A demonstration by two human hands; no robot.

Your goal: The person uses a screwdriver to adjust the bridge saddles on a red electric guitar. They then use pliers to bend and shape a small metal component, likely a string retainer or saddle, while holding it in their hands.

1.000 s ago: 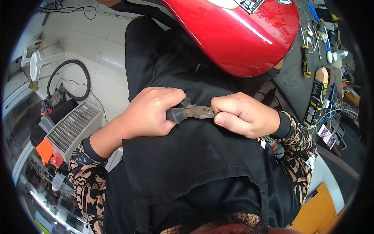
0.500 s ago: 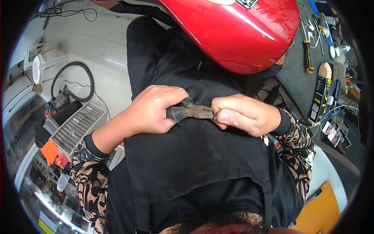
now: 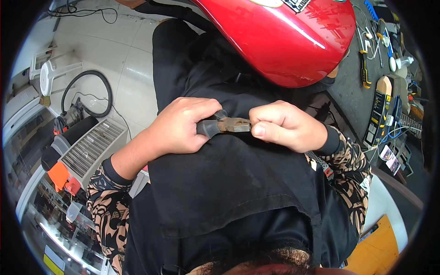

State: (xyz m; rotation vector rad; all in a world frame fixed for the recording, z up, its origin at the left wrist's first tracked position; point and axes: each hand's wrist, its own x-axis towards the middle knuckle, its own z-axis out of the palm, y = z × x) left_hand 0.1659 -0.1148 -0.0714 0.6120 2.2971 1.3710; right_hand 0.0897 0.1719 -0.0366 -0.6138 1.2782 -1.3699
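My left hand [image 3: 181, 124] is closed around the dark grips of a pair of pliers [image 3: 233, 125]. The pliers have a rusty, squared metal head that points to the right, over the black apron [image 3: 220, 183] on my lap. Right at the jaw tips, my right hand [image 3: 289, 126] pinches with thumb against curled fingers. Whatever sits between those fingers is too small and covered to make out. Beyond my hands lies a glossy red guitar body [image 3: 279, 46], partly cut off by the top edge.
On the right, a dark bench [image 3: 350, 87] carries a yellow-black screwdriver [image 3: 365, 68], cables and a long black box [image 3: 379, 110]. To the left stand a slatted heater [image 3: 94, 144], a black hose [image 3: 110, 87] and a white stool [image 3: 48, 78] on the tiled floor.
My right hand has shifted slightly upward and turned a little at the jaw tips. The pliers have tilted slightly with it. My left hand keeps its grip.
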